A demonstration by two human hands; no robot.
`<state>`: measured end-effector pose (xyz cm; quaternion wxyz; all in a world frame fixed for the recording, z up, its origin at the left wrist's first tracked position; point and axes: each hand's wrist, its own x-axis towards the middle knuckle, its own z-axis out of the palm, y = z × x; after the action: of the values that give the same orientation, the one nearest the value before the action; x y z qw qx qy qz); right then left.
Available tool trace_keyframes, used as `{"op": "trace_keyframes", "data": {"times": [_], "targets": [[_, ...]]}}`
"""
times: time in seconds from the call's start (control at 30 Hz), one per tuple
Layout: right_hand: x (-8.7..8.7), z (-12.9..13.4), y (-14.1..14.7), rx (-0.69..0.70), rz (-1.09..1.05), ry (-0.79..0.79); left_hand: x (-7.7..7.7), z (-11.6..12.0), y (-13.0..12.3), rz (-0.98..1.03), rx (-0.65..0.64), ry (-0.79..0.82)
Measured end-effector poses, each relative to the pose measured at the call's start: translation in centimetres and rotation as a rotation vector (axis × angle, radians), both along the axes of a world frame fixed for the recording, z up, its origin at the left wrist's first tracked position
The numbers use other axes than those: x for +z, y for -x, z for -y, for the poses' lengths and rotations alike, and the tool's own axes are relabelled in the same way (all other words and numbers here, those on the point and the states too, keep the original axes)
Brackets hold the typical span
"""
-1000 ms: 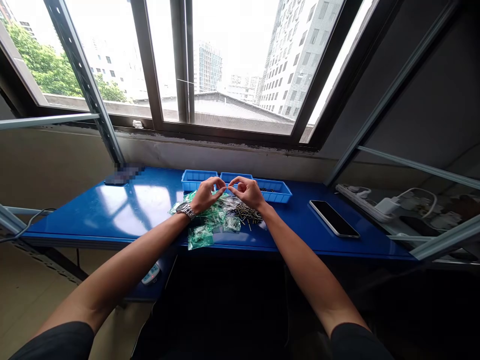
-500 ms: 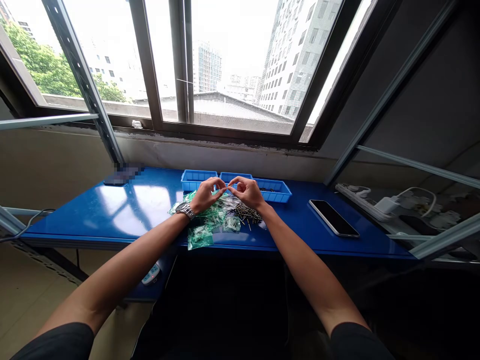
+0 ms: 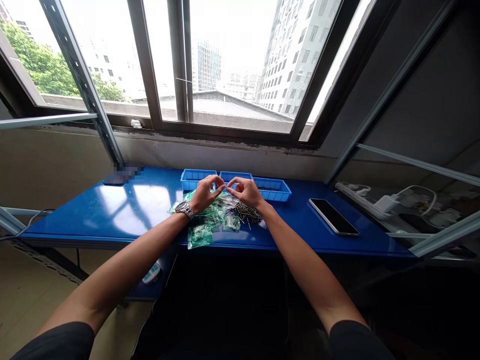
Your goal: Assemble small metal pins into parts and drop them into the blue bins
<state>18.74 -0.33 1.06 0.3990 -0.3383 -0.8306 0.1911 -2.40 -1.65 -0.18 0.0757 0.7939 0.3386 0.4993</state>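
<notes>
My left hand [image 3: 206, 193] and my right hand [image 3: 244, 192] meet fingertip to fingertip above the worktop, both closed in a pinch. Whatever lies between the fingertips is too small to make out. Below and around my left hand spread several green-tinted clear plastic bags [image 3: 200, 236] with small parts inside. Under my right hand is a loose pile of dark and brass-coloured screw-like pieces [image 3: 248, 214]. Just behind the hands stand three blue plastic bins: a left bin [image 3: 188, 184], a middle bin [image 3: 236, 175] and a right bin [image 3: 275, 195] with some dark pieces in it.
The blue table [image 3: 300, 220] runs below a window. A phone [image 3: 333, 217] lies to the right, and a blurred dark object [image 3: 122, 176] at the far left. Metal shelf posts [image 3: 107, 132] rise at both sides. A power strip [image 3: 152, 274] sits below the tabletop.
Both hands stay pinched together at nearly the same spot, with only a slight shift of the fingers. The bags, pile and bins look unchanged.
</notes>
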Motion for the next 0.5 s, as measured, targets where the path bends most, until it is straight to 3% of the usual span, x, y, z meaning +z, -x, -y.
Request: {"op": "trace_keyframes", "data": {"times": [0.5], "targets": [[0.45, 0.65, 0.17, -0.002, -0.048, -0.029, -0.13, 0.00, -0.02, -0.097, -0.054, 0.028]]}}
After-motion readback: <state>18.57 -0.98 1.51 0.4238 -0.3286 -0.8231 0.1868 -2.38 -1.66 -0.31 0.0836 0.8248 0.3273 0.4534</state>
